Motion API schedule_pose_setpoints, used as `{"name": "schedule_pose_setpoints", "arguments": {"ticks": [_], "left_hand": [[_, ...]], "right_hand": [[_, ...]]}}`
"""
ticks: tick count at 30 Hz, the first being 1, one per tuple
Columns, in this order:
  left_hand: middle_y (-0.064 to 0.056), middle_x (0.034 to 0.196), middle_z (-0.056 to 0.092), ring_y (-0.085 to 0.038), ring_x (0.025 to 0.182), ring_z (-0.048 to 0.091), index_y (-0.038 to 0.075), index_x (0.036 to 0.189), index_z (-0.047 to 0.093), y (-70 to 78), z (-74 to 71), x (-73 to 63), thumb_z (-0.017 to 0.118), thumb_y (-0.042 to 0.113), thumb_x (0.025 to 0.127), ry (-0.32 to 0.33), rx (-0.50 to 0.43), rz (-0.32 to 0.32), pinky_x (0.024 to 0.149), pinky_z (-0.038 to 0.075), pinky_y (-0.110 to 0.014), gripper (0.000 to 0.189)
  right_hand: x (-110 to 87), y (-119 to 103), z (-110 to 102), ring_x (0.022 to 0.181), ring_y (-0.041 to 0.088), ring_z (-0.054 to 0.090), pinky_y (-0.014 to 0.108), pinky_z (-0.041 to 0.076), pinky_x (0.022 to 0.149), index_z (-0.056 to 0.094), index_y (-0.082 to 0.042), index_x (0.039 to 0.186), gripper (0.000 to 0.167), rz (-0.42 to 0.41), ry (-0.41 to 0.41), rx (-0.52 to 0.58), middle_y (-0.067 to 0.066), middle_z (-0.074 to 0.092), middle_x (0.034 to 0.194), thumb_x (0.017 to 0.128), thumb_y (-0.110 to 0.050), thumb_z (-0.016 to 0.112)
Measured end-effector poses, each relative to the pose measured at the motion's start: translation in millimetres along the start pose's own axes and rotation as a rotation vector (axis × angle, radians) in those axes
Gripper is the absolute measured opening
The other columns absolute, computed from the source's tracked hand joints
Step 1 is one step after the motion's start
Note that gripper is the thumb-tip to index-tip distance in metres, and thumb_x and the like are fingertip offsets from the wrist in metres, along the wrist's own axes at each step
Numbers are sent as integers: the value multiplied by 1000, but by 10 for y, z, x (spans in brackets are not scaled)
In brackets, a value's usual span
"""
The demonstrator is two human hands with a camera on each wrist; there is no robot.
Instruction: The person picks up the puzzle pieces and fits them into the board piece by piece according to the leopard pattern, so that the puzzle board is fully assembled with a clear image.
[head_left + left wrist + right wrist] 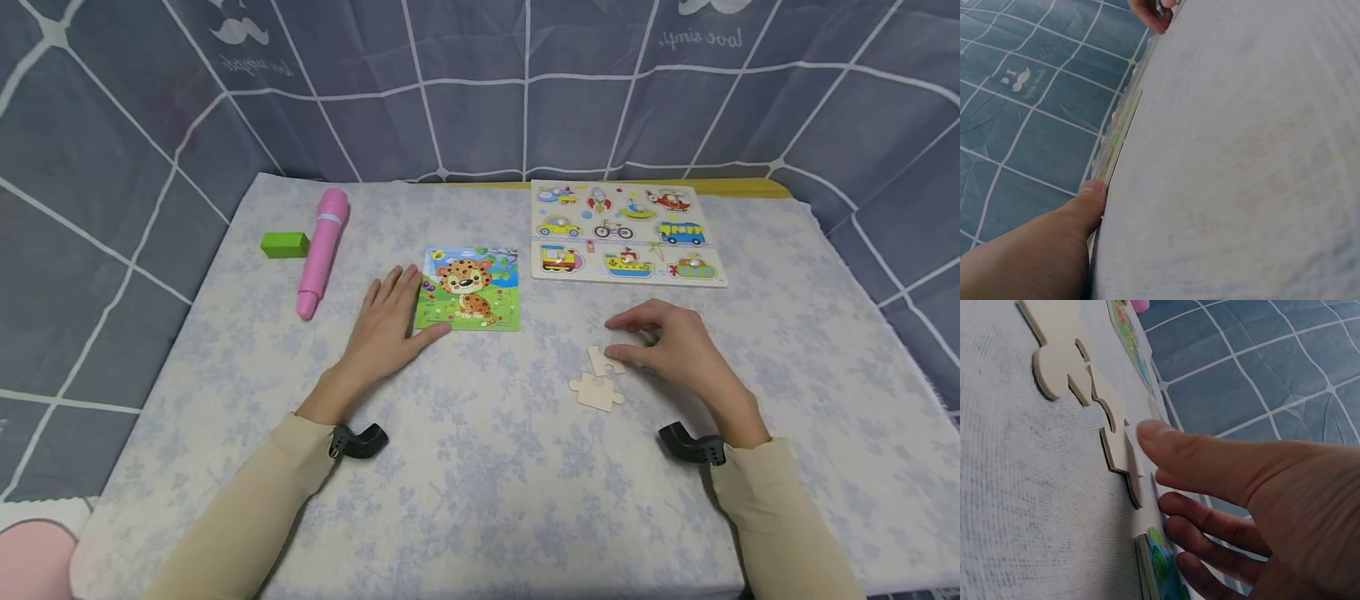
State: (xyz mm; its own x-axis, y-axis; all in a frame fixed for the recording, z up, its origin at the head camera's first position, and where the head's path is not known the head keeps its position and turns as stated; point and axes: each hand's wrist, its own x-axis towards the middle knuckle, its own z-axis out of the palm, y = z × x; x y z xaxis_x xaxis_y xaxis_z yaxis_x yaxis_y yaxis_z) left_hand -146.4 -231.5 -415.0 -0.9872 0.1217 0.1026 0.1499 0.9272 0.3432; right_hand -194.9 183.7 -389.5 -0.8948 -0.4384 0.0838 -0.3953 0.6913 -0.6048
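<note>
Resting at the L edge of the leopard puzzle (468,287), L hand (378,337): fingers straight, slightly apart, nothing gripped; thumb extended against btm. edge, which I also get on the L wrist cam. Leopard puzzle, qty. 1: flat, square, picture side up, approx. ctr. of bench (480,500).

R hand (678,346), R of ctr.: fingers loosely bent, thumb apart from index, nothing pinched betw. them. Thumb tip is at the upper pc. (600,362); from my feeds I can't tell if it touches.

Blank jigsaw pcs., qty. 2: pale, flat on bench, R of leopard puzzle & nearer the wearer. Upper pc. lies just beyond lower pc. (596,393); edges meet or nearly so, can't tell which.

Layered item (1163,569), qty. 1: green/blue face, by the lower R fingers per R wrist cam; part cut off at btm., ID & contact unclear to me.

Vehicle pegboard (630,250), qty. 1: far R of bench, beyond R hand; 3 rows of pics, incl. helicopter, bicycle, bus, train, ship.

Pink mic-shaped item (322,250), qty. 1: lying aslant, L of L hand. Green block (285,244), qty. 1: just beside it, L side.

Curtain (480,125): grey-blue w/ white grid, behind bench. Sleeves (247,500), qty. 2: beige; black strap (363,442) at each wrist.
</note>
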Motion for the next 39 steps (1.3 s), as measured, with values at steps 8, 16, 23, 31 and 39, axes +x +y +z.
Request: {"name": "schedule_pose_setpoints", "arguments": {"ticks": [8,16,23,31,39], "left_hand": [[-16,176,18,-35,165,9,1,168,20,-1,-12,1,62,61,99,-10,0,-1,134,2,-55,100],[-17,176,19,-36,164,10,1,167,21,-13,-12,9,63,60,99,-3,3,6,134,3,-55,99],[-16,176,19,-35,165,9,1,167,21,-10,-17,4,64,59,99,-12,-5,-1,134,2,-55,99],[-16,176,19,-36,165,10,1,167,22,-20,-15,-4,64,59,99,-7,-11,-2,133,2,-56,99],[-16,176,18,-35,165,9,1,167,22,-7,-22,-2,63,60,99,-13,-4,-2,134,2,-55,99]], "right_hand": [[-24,-11,-25,103,26,65,46,51,90,82,-13,111,34,-23,-48,-3,7,73,112,81,-22,94],[-19,-10,-24,96,21,60,40,48,87,81,-15,99,27,-63,-62,1,3,72,105,78,-19,96],[-29,-35,-39,101,25,59,47,50,94,78,-11,102,31,-54,-110,12,6,70,108,77,-17,96],[-17,-55,-20,90,21,65,41,58,89,70,-12,97,28,-35,-70,58,3,69,93,82,-14,93],[-12,-52,44,84,15,68,31,60,78,71,-15,88,21,-146,75,61,-2,72,93,85,-2,87]]}}
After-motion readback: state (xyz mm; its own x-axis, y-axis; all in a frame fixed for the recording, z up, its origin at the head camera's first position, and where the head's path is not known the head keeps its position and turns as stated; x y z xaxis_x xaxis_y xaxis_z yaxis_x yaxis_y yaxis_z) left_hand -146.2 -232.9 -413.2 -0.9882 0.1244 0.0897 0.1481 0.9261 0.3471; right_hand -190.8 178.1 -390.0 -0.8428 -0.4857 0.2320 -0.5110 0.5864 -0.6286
